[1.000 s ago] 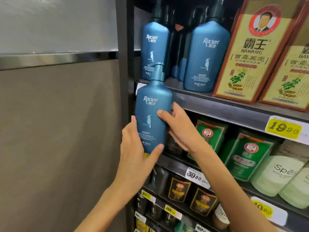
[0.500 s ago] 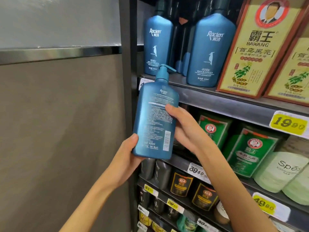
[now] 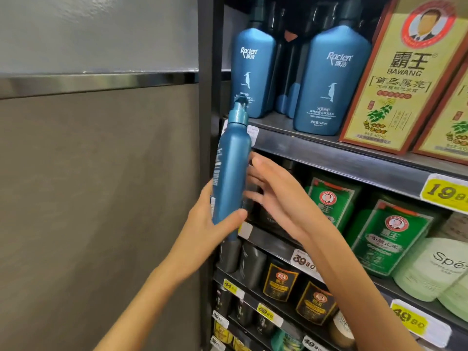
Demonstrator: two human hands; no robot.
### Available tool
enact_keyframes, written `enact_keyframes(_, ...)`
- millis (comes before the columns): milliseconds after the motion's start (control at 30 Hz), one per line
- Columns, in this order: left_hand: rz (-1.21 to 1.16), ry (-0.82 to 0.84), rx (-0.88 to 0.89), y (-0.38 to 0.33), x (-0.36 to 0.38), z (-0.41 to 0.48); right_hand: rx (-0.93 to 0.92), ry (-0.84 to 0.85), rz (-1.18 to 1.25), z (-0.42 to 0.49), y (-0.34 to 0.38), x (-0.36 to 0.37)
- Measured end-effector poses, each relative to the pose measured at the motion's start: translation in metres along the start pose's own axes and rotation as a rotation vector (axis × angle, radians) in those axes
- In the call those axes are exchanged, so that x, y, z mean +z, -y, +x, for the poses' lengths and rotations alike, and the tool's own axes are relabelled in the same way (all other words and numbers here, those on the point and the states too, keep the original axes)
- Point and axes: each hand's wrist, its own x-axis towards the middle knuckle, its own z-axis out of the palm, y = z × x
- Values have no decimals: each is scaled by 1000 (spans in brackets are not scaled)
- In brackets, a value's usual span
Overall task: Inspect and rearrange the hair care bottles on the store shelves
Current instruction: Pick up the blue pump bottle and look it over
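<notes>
The left hand [image 3: 210, 224] grips the tall blue plastic pump bottle [image 3: 231, 178] low down, with its thumb curled across the front. The bottle is up in the air, thin side to us and leaning a little. It is in front of the black metal post [image 3: 205, 72] at the left end of the shelves, and its pump is just below the front edge of the top grey metal shelf [image 3: 342, 160]. The right hand [image 3: 283, 198] is spread wide with straight fingers and holds nothing. It is just beside the bottle, and I cannot tell if a fingertip touches it.

Only one hand holds the bottle, and near the bottom, so the smooth bottle could tip or slip out and fall. If it goes up to the top shelf, the pump could bump the front edge. It could also knock the two blue bottles [image 3: 253, 72] standing at that shelf's left end, where room looks tight.

Next to them stand tall yellow and red boxes [image 3: 405, 79]. Under that shelf are green packs [image 3: 390, 231] and pale green tubs [image 3: 430, 269], and lower down dark bottles [image 3: 253, 269]. Yellow price tags [image 3: 445, 193] sit on the front edges. A grey wall [image 3: 88, 198] is on the left
</notes>
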Motion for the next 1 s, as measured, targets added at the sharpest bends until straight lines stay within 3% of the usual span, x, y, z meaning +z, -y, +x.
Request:
enact_keyframes(67, -234, 182, -63, 1, -10, -2, 65, 57, -55, 2, 1, -7)
enact_keyframes(133, -305, 255, -126, 2, -15, -4, 80, 84, 59, 4, 0, -7)
enact_keyframes(333, -223, 92, -204, 5, -18, -4, -39, -68, 161, 7, -12, 0)
enact_keyframes(467, -399, 18, -209, 8, -12, -12, -66, -2, 64, -1, -23, 6)
enact_keyframes(533, -436, -9, -196, 10, -11, -14, 14, 57, -41, -8, -35, 7)
enact_keyframes(633, -323, -12, -194, 17, -14, -14, 91, 46, -48, -14, -51, 6)
enact_keyframes(833, -110, 35, -127, 31, -24, -11, -29, 21, -174, -25, -67, -4)
enact_keyframes(1000, -4, -110, -68, 40, -19, -16, -135, 45, -362, -32, -68, -8)
